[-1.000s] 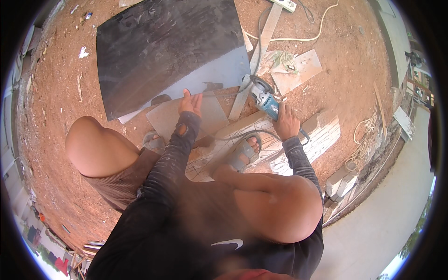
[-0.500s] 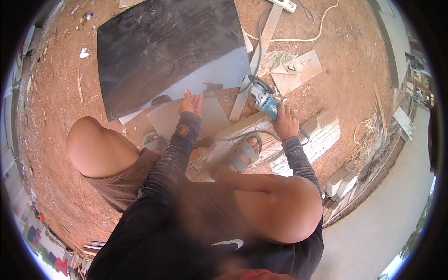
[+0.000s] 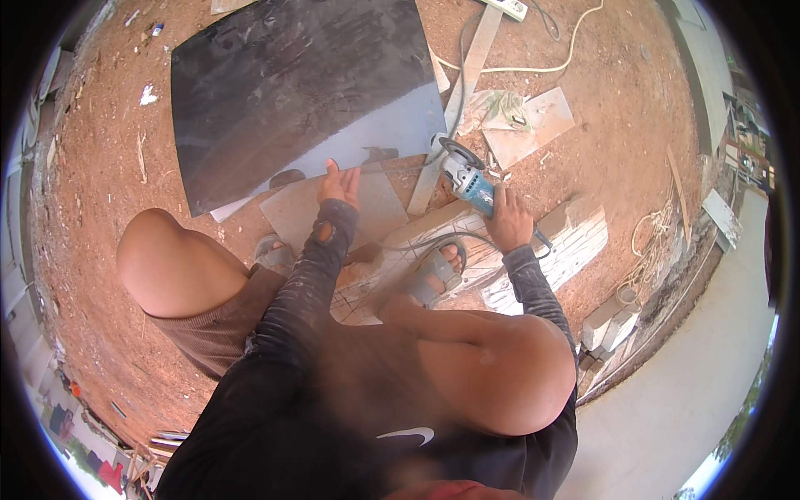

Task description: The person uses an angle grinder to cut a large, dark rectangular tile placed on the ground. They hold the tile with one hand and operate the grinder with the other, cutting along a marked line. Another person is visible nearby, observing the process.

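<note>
A large glossy black panel (image 3: 292,92) lies on the ground ahead of me, its near edge angled up to the right. My left hand (image 3: 340,185) touches that edge, fingers fairly straight and apart. In my right hand (image 3: 510,221) is a teal and silver angle grinder (image 3: 475,187), its disc head beside the panel's near right corner. A dark cord runs from the tool's area across the ground. Beneath the near edge lies a grey board (image 3: 296,212), and a long thin plank (image 3: 481,37) runs along the panel's right side.
My sandalled feet are among broken tiled slabs (image 3: 542,267). Rightward are a square board (image 3: 550,129) with crumpled plastic, a rope tangle (image 3: 650,254), stacked blocks (image 3: 611,325) and a pale concrete ledge (image 3: 683,350). A power strip (image 3: 508,10) with cables lies at the top.
The grinder and my right hand have shifted very slightly left, as has the black panel's edge. My left hand stays at the same place on the edge.
</note>
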Available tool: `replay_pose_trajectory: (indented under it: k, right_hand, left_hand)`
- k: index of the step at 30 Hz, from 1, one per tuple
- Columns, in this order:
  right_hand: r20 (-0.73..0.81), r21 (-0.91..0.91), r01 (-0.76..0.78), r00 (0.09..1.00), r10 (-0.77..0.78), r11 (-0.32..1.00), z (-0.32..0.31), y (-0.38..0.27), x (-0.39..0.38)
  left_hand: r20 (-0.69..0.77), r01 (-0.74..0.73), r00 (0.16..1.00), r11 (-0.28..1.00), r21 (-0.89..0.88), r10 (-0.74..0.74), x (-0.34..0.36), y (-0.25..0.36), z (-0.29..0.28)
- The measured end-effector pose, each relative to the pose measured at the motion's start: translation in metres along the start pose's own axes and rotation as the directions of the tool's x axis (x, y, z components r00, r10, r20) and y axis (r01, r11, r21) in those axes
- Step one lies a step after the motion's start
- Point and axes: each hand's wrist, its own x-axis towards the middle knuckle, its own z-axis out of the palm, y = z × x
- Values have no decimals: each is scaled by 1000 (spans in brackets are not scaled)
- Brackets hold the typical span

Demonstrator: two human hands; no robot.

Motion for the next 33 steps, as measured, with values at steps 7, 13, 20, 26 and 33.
replay_pose_trajectory:
  k: [7, 13, 20, 26, 33]
  right_hand:
    - [-7, 5, 16, 1000, -16, 1000, -2, -4, 2]
    - [-24, -6, 41, 999, -41, 999, 0, -3, 4]
    - [-17, 34, 39, 999, -39, 999, -3, -4, 6]
    - [-2, -17, 20, 1000, -20, 1000, -2, -3, 8]
    - [-15, -5, 5, 1000, -5, 1000, -2, -1, 6]
  left_hand:
    - [20, -6, 1000, 1000, 12, 6, 1, 0, -1]
    - [-23, 10, 1000, 1000, -9, -10, 3, -2, 0]
    - [-3, 10, 1000, 1000, -13, -10, 4, -1, -2]
    - [5, 18, 1000, 1000, 1, -18, 4, 0, -2]
    - [-28, 41, 999, 999, 11, -41, 1, 1, 2]
